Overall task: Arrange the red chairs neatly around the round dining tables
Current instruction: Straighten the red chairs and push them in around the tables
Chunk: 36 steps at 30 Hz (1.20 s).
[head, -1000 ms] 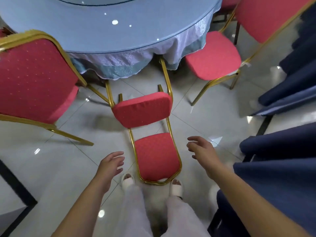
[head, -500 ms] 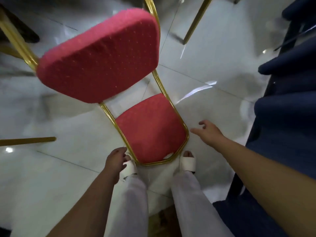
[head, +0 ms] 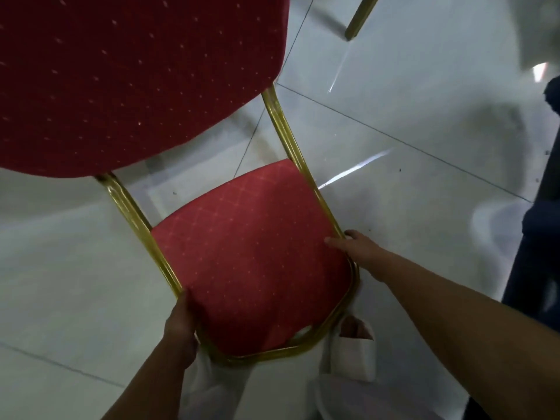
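As left hand (head: pixel 181 327) and right hand (head: pixel 362 253) grip it, gold-framed red chair (head: pixel 251 256)

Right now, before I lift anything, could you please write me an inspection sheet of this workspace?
Surface: glossy pale tiled floor with streaks of reflected light.
Job's things: one red chair with a gold frame, tipped over; its backrest is by the feet and its seat cushion is at the upper left. No table in view.
Clutter: nothing seen.
Grippers: left hand grips the frame at the backrest's lower left corner; right hand holds the frame's right side, thumb on the cushion.
Cables: nothing seen.
Surroundings: gold leg of another chair at the top; dark blue fabric at the right edge; white slipper.
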Each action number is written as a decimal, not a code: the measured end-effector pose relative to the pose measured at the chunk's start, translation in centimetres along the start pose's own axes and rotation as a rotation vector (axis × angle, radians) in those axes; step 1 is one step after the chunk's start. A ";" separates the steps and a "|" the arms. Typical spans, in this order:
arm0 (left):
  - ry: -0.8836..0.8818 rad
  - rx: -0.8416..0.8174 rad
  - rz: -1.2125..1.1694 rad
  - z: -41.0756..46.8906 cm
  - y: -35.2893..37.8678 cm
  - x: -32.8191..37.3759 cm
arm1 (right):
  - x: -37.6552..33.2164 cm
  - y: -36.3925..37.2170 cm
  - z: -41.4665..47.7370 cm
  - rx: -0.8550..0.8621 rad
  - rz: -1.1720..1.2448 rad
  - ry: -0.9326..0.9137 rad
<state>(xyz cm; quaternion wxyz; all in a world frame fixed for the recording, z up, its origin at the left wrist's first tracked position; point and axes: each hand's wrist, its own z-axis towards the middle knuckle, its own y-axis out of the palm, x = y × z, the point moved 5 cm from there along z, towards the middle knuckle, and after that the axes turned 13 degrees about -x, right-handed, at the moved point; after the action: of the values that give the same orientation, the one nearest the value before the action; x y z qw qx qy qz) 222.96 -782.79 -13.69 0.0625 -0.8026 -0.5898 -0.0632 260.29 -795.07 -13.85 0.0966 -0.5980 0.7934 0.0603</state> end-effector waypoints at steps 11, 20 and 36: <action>-0.134 0.045 0.146 -14.2 -1.5 0.1 | 0.9 -0.2 -13.8 0.020 -0.089 0.007; -0.012 -0.041 0.266 -43.9 -0.7 2.6 | -3.8 -3.0 -45.4 0.065 -0.329 -0.011; 0.414 -0.260 0.065 -69.3 1.3 14.3 | -18.0 -7.7 -74.5 -0.018 0.171 -0.501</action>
<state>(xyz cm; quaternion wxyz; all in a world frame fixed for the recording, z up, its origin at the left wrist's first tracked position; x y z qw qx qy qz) 226.46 -781.89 56.98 0.0804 -0.7924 -0.5254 -0.2995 266.39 -796.07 62.97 0.2794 -0.4958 0.7918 0.2215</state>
